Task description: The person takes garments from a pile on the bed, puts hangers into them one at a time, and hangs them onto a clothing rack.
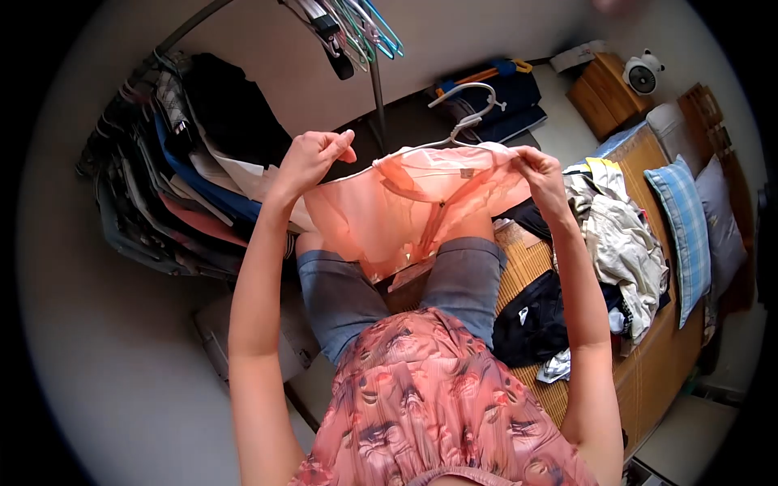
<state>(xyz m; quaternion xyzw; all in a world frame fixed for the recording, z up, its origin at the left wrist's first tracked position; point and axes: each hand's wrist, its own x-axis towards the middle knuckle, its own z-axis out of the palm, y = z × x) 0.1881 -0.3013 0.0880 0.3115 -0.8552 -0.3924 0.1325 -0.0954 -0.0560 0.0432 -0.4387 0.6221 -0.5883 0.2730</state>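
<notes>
A sheer peach garment (438, 211) hangs spread out above my lap, with a light hanger (466, 125) at its top and the hook pointing away from me. My right hand (539, 172) pinches the garment's right upper corner, around the hanger's end. Above the bare left arm of the hanger is my left hand (322, 155), its fingers curled together. Whether anything is between those fingers cannot be made out. The garment's left side droops below the hanger.
Clothes (186, 170) hang on a rack at the left, with empty hangers (356, 32) on it at the top. At the right, piled clothes (616, 243) and a blue checked pillow (685, 239) lie on a bed mat (648, 356). A wooden box (604, 93) stands behind.
</notes>
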